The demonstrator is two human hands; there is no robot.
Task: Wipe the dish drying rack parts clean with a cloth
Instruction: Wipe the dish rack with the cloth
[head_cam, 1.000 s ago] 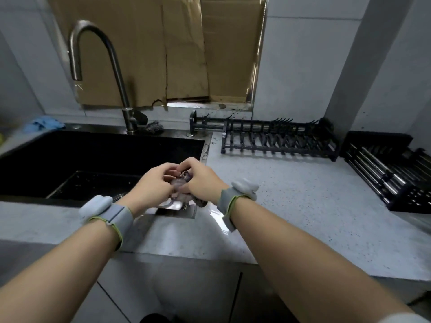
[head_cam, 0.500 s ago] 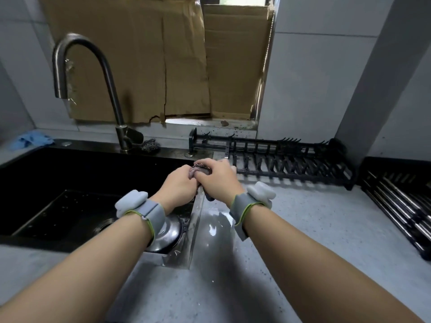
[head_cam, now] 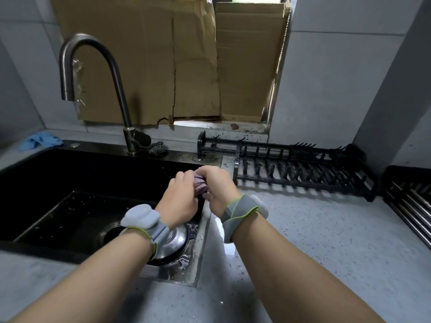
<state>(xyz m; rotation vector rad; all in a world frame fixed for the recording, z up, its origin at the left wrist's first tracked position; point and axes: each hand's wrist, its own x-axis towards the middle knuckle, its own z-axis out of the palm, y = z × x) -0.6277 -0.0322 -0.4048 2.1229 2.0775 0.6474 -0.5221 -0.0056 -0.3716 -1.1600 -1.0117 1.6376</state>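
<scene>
Head view: looks down at a dark sink and a grey speckled counter, with both forearms reaching in from the bottom edge.
Hidden parts: most of the cloth is covered by the two hands; only a purplish, bunched strip shows between them.
Hard to tell: whether any rack part is inside the cloth cannot be seen.
Cut off: a second black rack with metal rods is cropped by the right edge.
Partly covered: a round metal lid in the sink's near right corner lies under the left wrist, so only one part of it shows.
Left hand: back of the hand faces the camera, fingers curled around the cloth from the left side.
Right hand: fingers curled over the top of the cloth, thumb side toward the left hand; the hands touch each other around it.
Grip: both hands hold the cloth tightly, with no open gap visible.
Wrists: each has a grey band with a green edge.
Position: the hands are over the sink's right edge, near the counter.
Dish drying rack: black, with upright prongs, it lies on the counter against the back wall, just behind the hands and apart from them.
Faucet: curved metal, it stands behind the sink.
</scene>
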